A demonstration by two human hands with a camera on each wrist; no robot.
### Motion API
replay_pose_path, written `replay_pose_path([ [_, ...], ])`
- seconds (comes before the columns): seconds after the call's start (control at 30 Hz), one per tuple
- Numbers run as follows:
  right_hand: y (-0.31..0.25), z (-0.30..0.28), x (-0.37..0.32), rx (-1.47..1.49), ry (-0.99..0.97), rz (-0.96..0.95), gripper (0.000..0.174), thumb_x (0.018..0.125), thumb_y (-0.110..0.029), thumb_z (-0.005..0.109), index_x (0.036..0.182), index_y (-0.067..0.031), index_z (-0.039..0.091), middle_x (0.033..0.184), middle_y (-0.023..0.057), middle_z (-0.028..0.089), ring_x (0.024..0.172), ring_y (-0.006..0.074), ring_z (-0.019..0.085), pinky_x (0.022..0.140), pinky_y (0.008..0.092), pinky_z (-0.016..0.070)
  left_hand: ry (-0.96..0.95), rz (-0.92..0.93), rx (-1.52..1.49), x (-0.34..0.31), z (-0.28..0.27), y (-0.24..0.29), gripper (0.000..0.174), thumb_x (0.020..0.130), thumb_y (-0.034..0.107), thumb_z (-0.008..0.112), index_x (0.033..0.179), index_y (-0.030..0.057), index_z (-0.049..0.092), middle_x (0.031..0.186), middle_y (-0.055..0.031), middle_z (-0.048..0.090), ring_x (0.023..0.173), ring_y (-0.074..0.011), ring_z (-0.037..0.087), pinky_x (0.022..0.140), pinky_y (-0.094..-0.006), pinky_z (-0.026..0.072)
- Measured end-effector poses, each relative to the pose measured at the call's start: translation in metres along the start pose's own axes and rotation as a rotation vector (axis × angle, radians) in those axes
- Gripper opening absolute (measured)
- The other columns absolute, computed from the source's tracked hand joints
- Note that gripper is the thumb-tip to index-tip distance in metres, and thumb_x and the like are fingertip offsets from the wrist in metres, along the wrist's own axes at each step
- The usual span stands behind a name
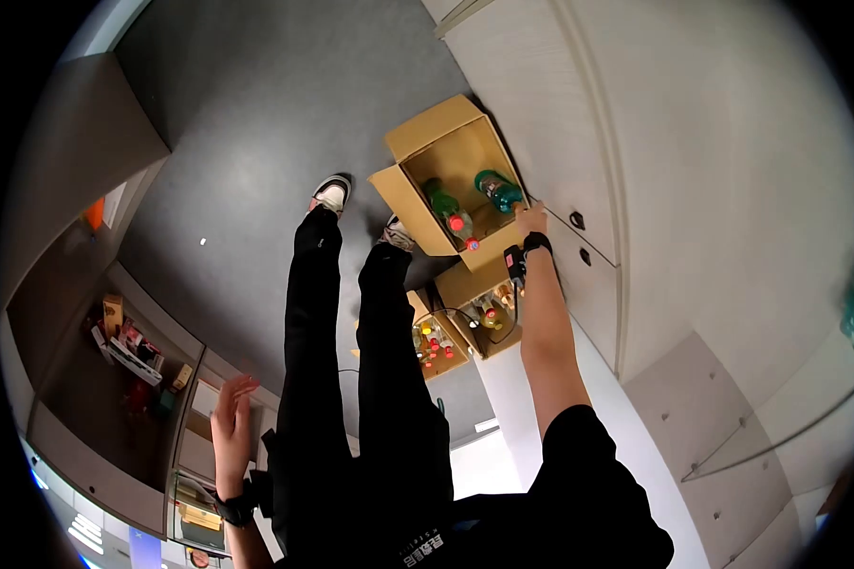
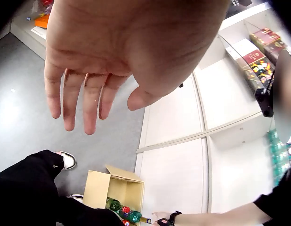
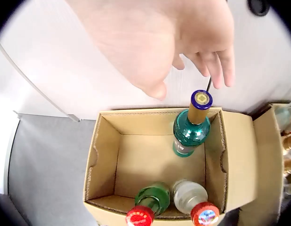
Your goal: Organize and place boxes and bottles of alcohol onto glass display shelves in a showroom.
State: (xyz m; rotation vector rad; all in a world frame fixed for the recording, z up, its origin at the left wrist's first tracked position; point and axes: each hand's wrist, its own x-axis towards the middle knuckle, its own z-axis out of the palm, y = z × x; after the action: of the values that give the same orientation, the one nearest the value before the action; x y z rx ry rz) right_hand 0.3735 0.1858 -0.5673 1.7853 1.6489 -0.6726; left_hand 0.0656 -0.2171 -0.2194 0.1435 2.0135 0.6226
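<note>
Inside an open cardboard box [image 3: 103, 155] stands a teal glass bottle [image 3: 191, 129] with a gold neck and a blue cap. Just above its cap is my right hand [image 3: 159, 42], fingers loosely extended and apart from the bottle in the right wrist view. A green bottle [image 3: 152, 197] with a red cap and a clear bottle [image 3: 188, 195] with a red cap share the box, at the side nearer my legs. My left hand [image 2: 122, 52] hangs in the air away from the box, its fingers relaxed and nothing in them; the head view shows this left hand [image 1: 232, 431] beside my leg.
More cartons with bottles [image 1: 432, 341] stand beside the box. A pale cabinet wall [image 1: 541, 114] with dark handles runs right behind it. Shelves holding packages [image 1: 133, 351] are on the left. My shoe [image 1: 332, 194] is on the grey floor [image 1: 247, 114].
</note>
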Motion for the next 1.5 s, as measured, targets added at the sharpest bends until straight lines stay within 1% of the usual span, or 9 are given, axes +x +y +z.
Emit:
replay_pose_path([
  [0.1,0.008,0.029,0.029,0.048,0.221,-0.006,0.058,0.077,-0.037,0.052,0.116,0.0055,0.043,0.1,0.0291,0.056,0.095,0.038,0.055,0.081,0.0425,0.0449,-0.004,-0.101,-0.061,0.006,0.006,-0.005,0.024,0.089,0.007,0.039,0.109,-0.0029,0.049,0.098,-0.0124,0.059,0.097,-0.0187,0.055,0.088,-0.0292,0.0385],
  [0.27,0.018,0.047,0.045,-0.029,0.124,0.016,0.043,0.082,-0.036,0.048,0.078,0.0058,0.059,0.073,0.0247,0.06,0.073,0.0398,0.059,0.068,0.0458,0.0477,0.017,-0.144,-0.072,0.006,0.017,-0.025,0.023,0.09,0.007,0.039,0.108,-0.003,0.049,0.098,-0.0118,0.058,0.097,-0.0184,0.054,0.089,-0.029,0.0376],
  [0.33,0.008,0.038,0.032,-0.22,-0.101,-0.069,0.036,0.086,-0.031,0.047,0.092,0.0025,0.058,0.094,0.022,0.061,0.084,0.0353,0.059,0.073,0.044,0.0497,-0.004,-0.146,-0.068,0.004,0.022,-0.026,0.024,0.088,0.005,0.039,0.108,-0.003,0.05,0.098,-0.0125,0.059,0.096,-0.0182,0.055,0.087,-0.0287,0.0391],
  [0.6,-0.008,-0.018,-0.056,0.019,0.139,-0.321,0.033,0.084,-0.028,0.047,0.083,0.0037,0.056,0.076,0.0263,0.058,0.075,0.0406,0.057,0.065,0.0479,0.0453,-0.008,0.065,0.005,-0.006,0.007,0.015,0.024,0.085,0.002,0.041,0.107,-0.002,0.05,0.098,-0.0133,0.06,0.094,-0.0224,0.057,0.082,-0.0301,0.0421],
  [0.93,-0.006,-0.219,-0.359,0.331,0.441,-0.725,0.026,0.078,-0.021,0.059,0.094,-0.0021,0.059,0.066,0.0184,0.057,0.059,0.032,0.057,0.051,0.0376,0.0433,-0.013,0.864,0.416,-0.02,-0.002,0.164,0.06,0.068,0.012,0.067,0.12,0.0016,0.039,0.112,-0.0162,0.049,0.106,-0.0337,0.045,0.087,-0.0389,0.0386],
  [1.13,0.01,-0.328,-0.558,0.418,0.395,-0.818,0.027,0.075,-0.015,0.065,0.101,-0.01,0.06,0.074,0.0085,0.058,0.055,0.0195,0.055,0.052,0.027,0.044,-0.282,1.48,0.568,-0.084,0.031,0.269,0.09,0.055,0.027,0.078,0.13,0.0061,0.032,0.121,-0.0175,0.042,0.113,-0.0359,0.039,0.095,-0.0455,0.0303],
  [1.2,0.024,-0.344,-0.599,0.413,0.473,-0.835,0.027,0.075,-0.013,0.065,0.102,-0.0106,0.06,0.072,0.0073,0.058,0.054,0.0182,0.054,0.052,0.0253,0.0429,-0.611,1.617,0.394,-0.085,0.047,0.274,0.082,0.053,0.028,0.078,0.122,0.0072,0.039,0.104,-0.0151,0.056,0.095,-0.0306,0.055,0.085,-0.0383,0.0428],
  [1.4,0.054,-0.342,-0.627,0.929,0.589,-0.675,0.045,0.08,-0.021,0.063,0.119,-0.0088,0.047,0.071,0.0051,0.058,0.057,0.0112,0.052,0.054,0.0243,0.0426,-0.888,1.403,0.268,-0.127,0.081,0.279,0.077,0.059,0.031,0.078,0.121,0.0065,0.039,0.101,-0.0133,0.057,0.094,-0.0264,0.058,0.083,-0.0348,0.0449],
  [1.5,0.082,-0.329,-0.621,1.016,0.612,-0.7,0.066,0.079,-0.026,0.064,0.131,-0.0031,0.031,0.095,0.0091,0.058,0.07,0.0131,0.056,0.066,0.026,0.0459,-1.029,1.349,-0.014,-0.136,0.101,0.285,0.076,0.062,0.022,0.078,0.123,0.004,0.037,0.106,-0.0086,0.055,0.098,-0.02,0.055,0.085,-0.0324,0.0436],
])
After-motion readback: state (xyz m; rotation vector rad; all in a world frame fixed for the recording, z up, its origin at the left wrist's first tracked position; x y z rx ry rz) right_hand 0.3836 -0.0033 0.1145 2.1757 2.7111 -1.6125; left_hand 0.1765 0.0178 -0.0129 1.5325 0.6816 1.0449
